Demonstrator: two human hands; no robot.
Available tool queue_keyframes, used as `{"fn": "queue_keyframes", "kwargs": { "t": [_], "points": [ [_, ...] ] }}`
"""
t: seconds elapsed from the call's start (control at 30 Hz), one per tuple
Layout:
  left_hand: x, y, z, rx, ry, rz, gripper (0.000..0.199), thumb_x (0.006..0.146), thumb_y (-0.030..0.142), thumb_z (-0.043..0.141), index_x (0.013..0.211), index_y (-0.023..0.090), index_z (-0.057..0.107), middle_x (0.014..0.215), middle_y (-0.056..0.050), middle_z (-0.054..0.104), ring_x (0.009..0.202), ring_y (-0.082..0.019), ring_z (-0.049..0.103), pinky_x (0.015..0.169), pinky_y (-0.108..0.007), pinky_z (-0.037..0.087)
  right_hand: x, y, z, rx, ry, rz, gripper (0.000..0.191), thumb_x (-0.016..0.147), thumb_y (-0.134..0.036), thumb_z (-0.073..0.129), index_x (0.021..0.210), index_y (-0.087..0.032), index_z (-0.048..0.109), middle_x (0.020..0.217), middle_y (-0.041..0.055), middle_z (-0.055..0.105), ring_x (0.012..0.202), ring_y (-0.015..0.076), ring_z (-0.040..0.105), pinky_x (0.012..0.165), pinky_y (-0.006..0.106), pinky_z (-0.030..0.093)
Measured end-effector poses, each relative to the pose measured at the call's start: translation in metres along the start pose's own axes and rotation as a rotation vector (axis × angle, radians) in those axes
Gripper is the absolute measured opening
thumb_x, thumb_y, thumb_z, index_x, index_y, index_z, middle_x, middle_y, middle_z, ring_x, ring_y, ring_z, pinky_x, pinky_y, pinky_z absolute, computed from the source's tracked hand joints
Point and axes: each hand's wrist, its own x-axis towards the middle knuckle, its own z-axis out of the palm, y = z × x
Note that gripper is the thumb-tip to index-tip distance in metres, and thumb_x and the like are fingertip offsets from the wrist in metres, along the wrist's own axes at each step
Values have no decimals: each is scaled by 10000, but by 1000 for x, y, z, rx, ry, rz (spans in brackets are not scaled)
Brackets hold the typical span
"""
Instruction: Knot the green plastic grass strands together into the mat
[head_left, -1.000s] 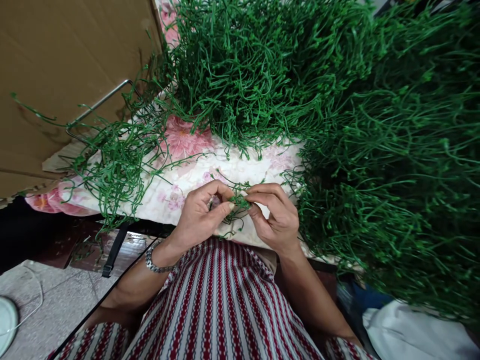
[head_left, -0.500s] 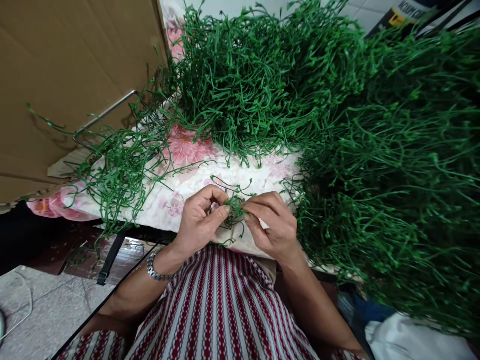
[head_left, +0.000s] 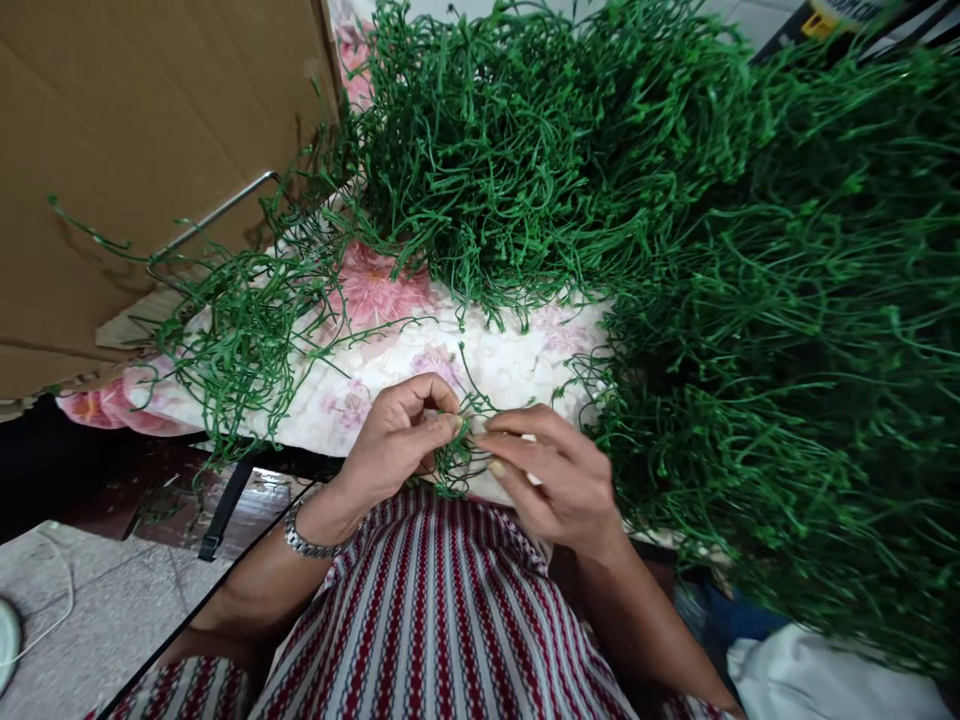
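My left hand (head_left: 397,435), with a metal-banded watch on its wrist, pinches a small tangle of thin green stems (head_left: 452,462) between thumb and forefinger. Close on its right is my right hand (head_left: 559,475), its thumb and fingers bent near the same stems; whether anything is between its fingertips is too small to tell. The tangle hangs low near the striped clothing, and one curled stem sticks up above the hands. Beneath lies a floral cloth (head_left: 390,360). A large heap of green stems (head_left: 510,170) fills the back and right side.
A smaller pile of green stems (head_left: 244,345) lies on the left of the cloth, by a bent metal rod (head_left: 217,214). Cardboard (head_left: 150,120) stands at the back left. A dark cylinder with a yellow mark (head_left: 817,25) is at the top right. White fabric (head_left: 817,675) lies lower right.
The small tangle has swung down and left beneath my left hand. My right hand has shifted slightly right and down, its fingertips a little farther from my left hand. The view has shifted slightly.
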Motion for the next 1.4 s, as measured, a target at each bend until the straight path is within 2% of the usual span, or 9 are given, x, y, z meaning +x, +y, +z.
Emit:
{"fn": "queue_keyframes", "kwargs": {
  "t": [0.1, 0.23, 0.33, 0.57, 0.73, 0.9, 1.1, 1.3, 1.4],
  "points": [
    [-4, 3, -2, 175, -74, 97, 64, 717, 209, 583, 687, 170, 542, 670, -12, 503, 656, -128, 474, 567, -229, 361, 7, 2, -13, -47, 81, 29, 305, 755, -113, 572, 1035, -231, 605, 924, 50, 628, 825, 159, 593, 697, 316, 503],
    [-8, 5, -2, 326, -161, 254, 50, 777, 150, 514, 732, 173, 517, 736, -13, 486, 729, -130, 465, 677, -247, 364, 17, 9, -17, -111, -140, -32, 342, 768, -234, 596, 1106, -199, 558, 1144, 88, 575, 1098, 232, 504, 928, 433, 424],
    [-13, 2, -2, 364, -187, 299, 58, 798, 151, 498, 746, 177, 497, 777, -18, 493, 753, -130, 465, 694, -245, 365, 18, 13, -12, -64, -220, -49, 283, 791, -268, 579, 1061, -188, 556, 1178, 89, 556, 1210, 242, 418, 983, 444, 386],
    [-16, 2, -4, 386, -248, 217, 43, 811, 168, 477, 778, 179, 451, 706, 15, 434, 618, -92, 405, 576, -212, 335, 14, 13, -3, -38, -195, -88, 104, 790, -208, 581, 880, -164, 556, 816, 39, 606, 817, 151, 572, 853, 370, 463],
    [-13, 4, -1, 432, -196, 199, 72, 792, 219, 527, 792, 165, 479, 700, 17, 462, 639, -90, 431, 597, -199, 364, 8, 9, -1, -96, -204, -42, 147, 825, -173, 515, 967, -151, 543, 886, 71, 605, 859, 147, 565, 756, 283, 506],
    [-13, 2, -4, 607, -181, 277, 36, 758, 120, 513, 745, 152, 520, 673, 23, 523, 628, -81, 477, 612, -195, 386, 5, 8, -3, -52, -255, -45, 163, 827, -186, 534, 982, -150, 565, 934, 80, 601, 893, 139, 565, 749, 255, 504],
    [-15, 0, -5, 795, -138, 378, 102, 729, 67, 480, 738, 161, 519, 653, 30, 520, 605, -80, 489, 608, -201, 399, 2, 10, 0, -211, -259, -98, 90, 778, -125, 564, 849, -153, 612, 782, 47, 604, 713, 143, 532, 673, 301, 461],
    [-14, -4, -11, 537, -187, 386, 183, 754, 147, 577, 934, 159, 607, 754, -2, 623, 672, -86, 547, 636, -189, 442, 1, 7, 6, -58, -200, -67, 101, 796, -133, 561, 894, -149, 578, 763, 37, 624, 705, 117, 566, 643, 244, 488],
    [-13, -5, -13, 406, -212, 371, 186, 717, 176, 649, 902, 156, 643, 755, -12, 640, 670, -90, 559, 616, -187, 446, 1, 6, 9, 42, -155, -58, 82, 797, -153, 580, 878, -147, 568, 756, 33, 637, 707, 109, 585, 636, 228, 500]
  ]
}}
